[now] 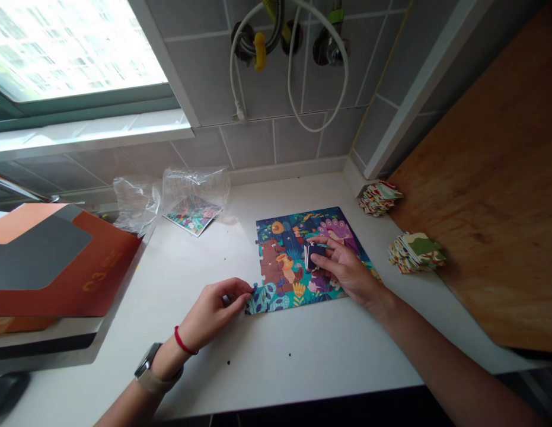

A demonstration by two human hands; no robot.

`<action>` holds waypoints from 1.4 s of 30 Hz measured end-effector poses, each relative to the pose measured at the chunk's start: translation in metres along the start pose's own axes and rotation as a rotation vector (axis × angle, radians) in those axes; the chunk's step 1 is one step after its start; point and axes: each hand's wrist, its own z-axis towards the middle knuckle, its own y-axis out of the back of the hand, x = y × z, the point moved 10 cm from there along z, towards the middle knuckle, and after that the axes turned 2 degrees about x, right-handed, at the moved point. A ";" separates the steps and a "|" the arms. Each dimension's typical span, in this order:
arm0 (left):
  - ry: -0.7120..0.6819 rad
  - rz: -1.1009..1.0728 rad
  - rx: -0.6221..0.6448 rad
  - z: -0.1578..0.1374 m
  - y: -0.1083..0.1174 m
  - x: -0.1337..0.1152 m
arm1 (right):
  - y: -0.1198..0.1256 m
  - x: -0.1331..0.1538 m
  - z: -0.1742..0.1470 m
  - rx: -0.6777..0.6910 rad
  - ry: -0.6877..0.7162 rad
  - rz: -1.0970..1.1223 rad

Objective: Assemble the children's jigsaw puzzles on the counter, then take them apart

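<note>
A partly assembled jigsaw puzzle (276,261) with a bear, a peacock and plants lies flat on the white table. Its left edge is stepped, with open tabs. At the lower left corner, my left hand (222,302) pinches a puzzle piece (254,290) between thumb and fingertips, touching the puzzle; the fingers cover most of that piece. Over the puzzle's right half, my right hand (340,267) grips a small stack of puzzle pieces (315,258), dark side showing. Its wrist and fingers hide part of the picture beneath.
Two stacks of puzzle pieces, one farther back (379,198) and one nearer (417,252), sit by the wooden panel (493,237). A picture card (193,214) lies in a clear plastic bag (195,181). An orange and grey box (57,261) and a dark mouse (8,391) are at left.
</note>
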 end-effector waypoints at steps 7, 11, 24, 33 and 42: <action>-0.103 0.162 -0.081 -0.003 0.006 -0.008 | 0.001 0.000 0.000 -0.003 0.002 -0.006; -0.168 0.303 -0.142 -0.009 0.010 -0.015 | 0.000 0.002 0.000 0.014 0.013 -0.020; -0.423 0.535 -0.120 -0.021 -0.010 -0.033 | 0.000 0.002 0.000 0.027 0.023 -0.042; -0.476 0.636 -0.116 -0.026 -0.013 -0.037 | -0.001 0.005 -0.001 0.031 0.040 -0.050; -0.429 0.636 -0.156 -0.025 -0.016 -0.041 | -0.002 0.004 -0.002 0.040 0.035 -0.055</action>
